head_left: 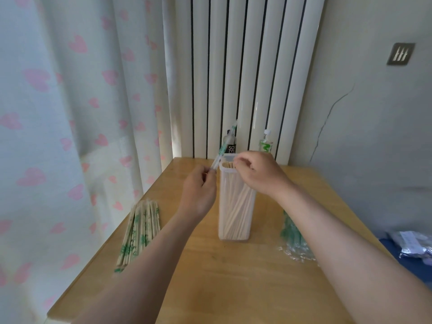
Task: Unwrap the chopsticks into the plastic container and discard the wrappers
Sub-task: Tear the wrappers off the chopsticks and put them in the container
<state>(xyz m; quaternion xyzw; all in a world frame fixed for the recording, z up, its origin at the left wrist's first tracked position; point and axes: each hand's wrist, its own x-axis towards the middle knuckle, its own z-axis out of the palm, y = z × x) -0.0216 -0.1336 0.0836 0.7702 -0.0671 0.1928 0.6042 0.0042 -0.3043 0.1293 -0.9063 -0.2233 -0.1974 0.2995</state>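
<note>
The left hand point(198, 190) keeps a closed grip on a green-printed wrapper point(223, 146), angled up beside the container point(223, 188) at centre frame, likely so its contents drop in. The right hand point(259, 174) seems to pinch the chopsticks point(228, 164) at the mouth, steadying them. Wrapped pairs point(140, 230) wait lower left, and spent wrappers point(292, 235) lie right on the tabletop point(233, 277).

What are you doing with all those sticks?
A person is unwrapping chopsticks. The left hand holds a green-printed wrapper beside the tall plastic container, while the right hand curls over the container's mouth, at the tops of the bare chopsticks inside. Wrapped chopsticks lie on the table at its left; empty wrappers are heaped on its right.
</note>
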